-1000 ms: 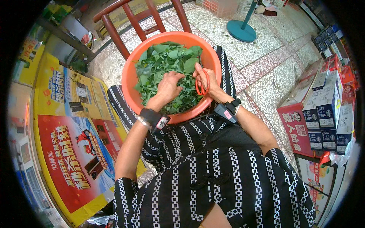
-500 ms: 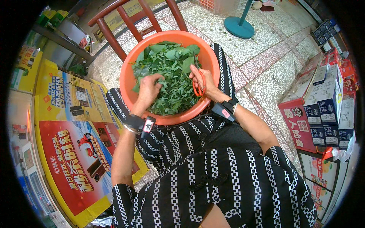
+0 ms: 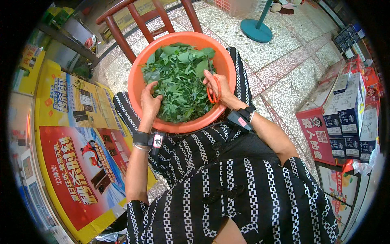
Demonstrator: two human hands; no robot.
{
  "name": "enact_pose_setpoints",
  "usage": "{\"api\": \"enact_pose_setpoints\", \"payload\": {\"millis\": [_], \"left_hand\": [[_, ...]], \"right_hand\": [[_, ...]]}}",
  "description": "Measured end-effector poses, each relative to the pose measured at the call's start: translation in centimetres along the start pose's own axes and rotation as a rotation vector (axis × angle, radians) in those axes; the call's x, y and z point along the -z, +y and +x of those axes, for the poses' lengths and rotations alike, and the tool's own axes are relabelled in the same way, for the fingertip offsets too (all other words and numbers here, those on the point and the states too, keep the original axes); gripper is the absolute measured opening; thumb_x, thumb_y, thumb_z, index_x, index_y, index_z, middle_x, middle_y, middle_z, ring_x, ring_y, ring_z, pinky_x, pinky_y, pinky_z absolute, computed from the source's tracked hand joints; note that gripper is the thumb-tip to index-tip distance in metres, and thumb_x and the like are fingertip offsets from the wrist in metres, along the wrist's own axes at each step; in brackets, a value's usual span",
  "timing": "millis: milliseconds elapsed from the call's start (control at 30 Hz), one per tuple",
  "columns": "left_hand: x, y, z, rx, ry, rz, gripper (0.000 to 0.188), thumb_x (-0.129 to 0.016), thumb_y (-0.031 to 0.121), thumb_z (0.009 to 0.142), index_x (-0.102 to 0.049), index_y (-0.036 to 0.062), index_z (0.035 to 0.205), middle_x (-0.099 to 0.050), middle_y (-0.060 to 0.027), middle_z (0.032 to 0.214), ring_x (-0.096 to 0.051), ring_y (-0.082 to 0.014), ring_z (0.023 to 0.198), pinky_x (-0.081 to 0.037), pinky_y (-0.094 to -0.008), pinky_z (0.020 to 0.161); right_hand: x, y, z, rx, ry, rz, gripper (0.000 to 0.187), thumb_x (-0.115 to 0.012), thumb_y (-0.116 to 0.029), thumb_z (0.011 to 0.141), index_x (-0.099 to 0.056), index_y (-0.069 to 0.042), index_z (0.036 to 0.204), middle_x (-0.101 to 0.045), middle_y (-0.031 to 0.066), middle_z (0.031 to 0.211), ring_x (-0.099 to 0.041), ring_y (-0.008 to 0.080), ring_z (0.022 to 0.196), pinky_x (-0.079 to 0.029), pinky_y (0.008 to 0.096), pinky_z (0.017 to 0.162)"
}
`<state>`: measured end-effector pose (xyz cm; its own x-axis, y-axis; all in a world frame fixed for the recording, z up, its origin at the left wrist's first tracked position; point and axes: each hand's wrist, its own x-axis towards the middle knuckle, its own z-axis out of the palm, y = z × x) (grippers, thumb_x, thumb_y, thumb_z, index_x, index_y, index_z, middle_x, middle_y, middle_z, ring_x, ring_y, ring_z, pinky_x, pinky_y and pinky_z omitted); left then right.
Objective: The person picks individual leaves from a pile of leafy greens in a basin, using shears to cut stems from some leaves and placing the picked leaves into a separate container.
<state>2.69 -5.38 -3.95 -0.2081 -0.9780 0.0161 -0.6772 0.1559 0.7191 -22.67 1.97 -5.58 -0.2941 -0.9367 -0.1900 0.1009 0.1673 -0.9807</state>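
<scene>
A wide orange plastic basin (image 3: pixel 136 81) rests on my lap, filled with green leaves (image 3: pixel 180 87). The leaves toward the far side look whole and broad; nearer ones are narrower pieces. At the basin's left side my left hand (image 3: pixel 150 101) is over the leaf edge, its thumb and fingers apart and nothing seen between them. My right hand (image 3: pixel 224 85) grips a pair of scissors (image 3: pixel 214 97) by the orange handles, at the right inner side of the basin. Their dark blades point away from me over the leaves.
Beyond the basin stands a reddish-brown wooden chair (image 3: pixel 136 20). A green pole base (image 3: pixel 256 30) sits on the speckled floor. To my left is a counter with yellow and red posters (image 3: pixel 77 171); on my right, stacked cartons (image 3: pixel 345 114).
My left hand has moved left and a little toward me from the middle of the leaves, and its fingers have spread. The right hand with the scissors has barely moved.
</scene>
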Motion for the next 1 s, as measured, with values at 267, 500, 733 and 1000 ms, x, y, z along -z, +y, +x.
{"api": "enact_pose_setpoints", "payload": {"millis": [267,500,733,1000], "left_hand": [[-1.4,3.5,-2.1,-0.372,-0.059,0.435,0.07,-0.077,0.014,0.068,-0.045,0.0126,0.13,-0.04,-0.0202,0.132,-0.047,-0.0383,0.114,-0.046,-0.044,0.088],[-3.8,2.2,-0.3,-0.344,-0.106,0.411,0.035,-0.07,0.01,0.074,-0.063,0.0042,0.107,-0.059,-0.0192,0.102,-0.06,-0.0349,0.093,-0.049,-0.0412,0.077],[-2.0,1.1,0.4,-0.027,0.088,-0.075,0.018,-0.069,0.006,0.076,-0.068,-0.0002,0.093,-0.068,-0.0149,0.092,-0.064,-0.0224,0.071,-0.051,-0.0334,0.064],[-2.3,1.1,0.7,0.355,0.057,-1.119,0.03,-0.068,0.002,0.081,-0.054,-0.0036,0.107,-0.064,-0.011,0.099,-0.062,-0.0163,0.084,-0.053,-0.0265,0.067]], "right_hand": [[0.1,0.1,0.1,0.001,-0.005,-0.073,0.049,-0.055,-0.05,0.089,-0.054,-0.005,0.069,-0.043,-0.003,0.051,-0.042,0.0063,0.042,-0.033,0.0206,0.04],[0.1,0.0,-0.3,0.019,-0.163,-0.12,0.051,-0.052,-0.05,0.091,-0.055,-0.003,0.071,-0.043,-0.0017,0.05,-0.043,0.0087,0.041,-0.034,0.0235,0.039],[-0.3,-0.7,-1.0,0.231,-0.547,-0.384,0.046,-0.038,-0.048,0.097,-0.051,-0.005,0.091,-0.044,0.0008,0.065,-0.044,0.0105,0.058,-0.037,0.0267,0.052],[-1.1,-1.8,-1.5,0.208,-0.751,-0.778,0.055,-0.038,-0.054,0.095,-0.045,-0.001,0.082,-0.043,0.0126,0.07,-0.044,0.0236,0.065,-0.036,0.0401,0.063]]}}
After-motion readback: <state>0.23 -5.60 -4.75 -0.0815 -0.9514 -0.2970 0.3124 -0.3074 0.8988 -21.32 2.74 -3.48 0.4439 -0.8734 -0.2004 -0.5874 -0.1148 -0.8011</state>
